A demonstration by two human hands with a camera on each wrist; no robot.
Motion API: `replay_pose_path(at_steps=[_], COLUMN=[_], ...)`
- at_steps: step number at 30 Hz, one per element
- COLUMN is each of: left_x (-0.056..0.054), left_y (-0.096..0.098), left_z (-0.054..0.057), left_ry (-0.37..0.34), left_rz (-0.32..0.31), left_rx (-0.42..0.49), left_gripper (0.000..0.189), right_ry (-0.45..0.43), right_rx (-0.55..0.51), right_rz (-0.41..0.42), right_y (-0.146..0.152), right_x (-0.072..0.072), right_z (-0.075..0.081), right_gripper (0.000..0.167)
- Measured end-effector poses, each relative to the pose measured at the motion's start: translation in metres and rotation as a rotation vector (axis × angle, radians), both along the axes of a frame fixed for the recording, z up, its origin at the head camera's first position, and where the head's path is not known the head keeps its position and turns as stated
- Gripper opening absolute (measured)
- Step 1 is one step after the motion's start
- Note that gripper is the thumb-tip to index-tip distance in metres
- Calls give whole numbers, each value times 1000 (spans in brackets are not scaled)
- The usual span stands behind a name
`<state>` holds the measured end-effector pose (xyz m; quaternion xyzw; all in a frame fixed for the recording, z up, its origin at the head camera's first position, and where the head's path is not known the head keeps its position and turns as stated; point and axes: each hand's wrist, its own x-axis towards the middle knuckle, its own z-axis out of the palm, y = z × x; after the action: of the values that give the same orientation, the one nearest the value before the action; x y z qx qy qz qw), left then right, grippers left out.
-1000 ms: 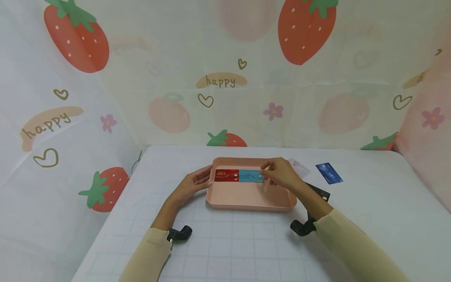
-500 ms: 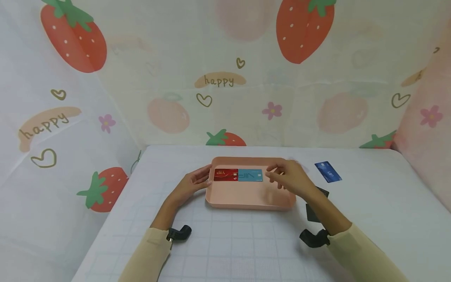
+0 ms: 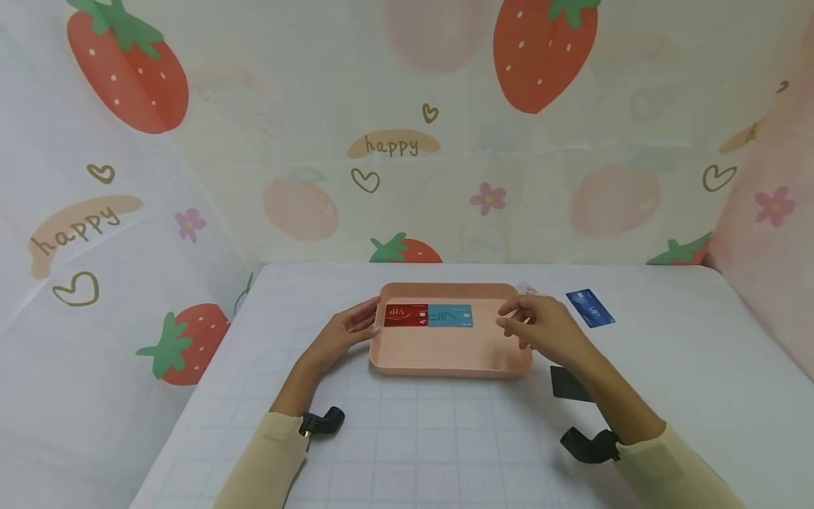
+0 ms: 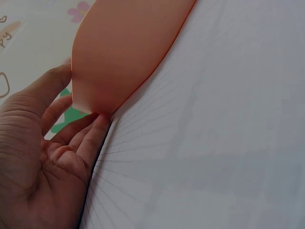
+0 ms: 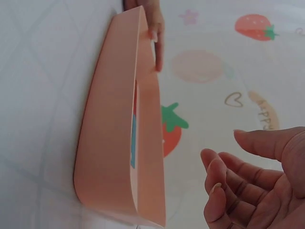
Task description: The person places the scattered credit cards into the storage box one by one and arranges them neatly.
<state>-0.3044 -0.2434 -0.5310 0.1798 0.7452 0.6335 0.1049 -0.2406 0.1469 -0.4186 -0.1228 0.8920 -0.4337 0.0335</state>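
Observation:
A shallow pink tray (image 3: 439,353) lies on the table. Inside it a red VIP card (image 3: 405,315) and a light blue VIP card (image 3: 450,316) lie end to end along the back. My left hand (image 3: 343,332) holds the tray's left side; in the left wrist view its thumb is at the rim and its fingertips touch low on the outer wall. My right hand (image 3: 540,326) hovers over the tray's right end, fingers loosely bent, with nothing between thumb and fingers (image 5: 214,179).
Right of the tray lie a dark blue card (image 3: 590,308) and a black card (image 3: 569,385), partly hidden by my right forearm. Only a sliver of a pale card (image 3: 524,288) shows behind my right hand. A strawberry-print cloth (image 3: 394,205) stands behind the table.
My right hand has let go of the light blue card and moved right, away from it. The card stays beside the red one. My left hand has kept its place on the tray.

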Motion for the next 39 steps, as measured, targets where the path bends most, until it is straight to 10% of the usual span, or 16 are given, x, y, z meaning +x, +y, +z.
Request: replay_pose_path(at_steps=[39], left_x=[0], left_y=[0], left_z=[0], left_ry=[12], left_rz=[-12], left_rx=[27], left_gripper=[65], right_ry=[38], right_rx=[-3], right_rz=[52], right_y=[60], right_x=[-10], right_z=[-11], right_gripper=[34])
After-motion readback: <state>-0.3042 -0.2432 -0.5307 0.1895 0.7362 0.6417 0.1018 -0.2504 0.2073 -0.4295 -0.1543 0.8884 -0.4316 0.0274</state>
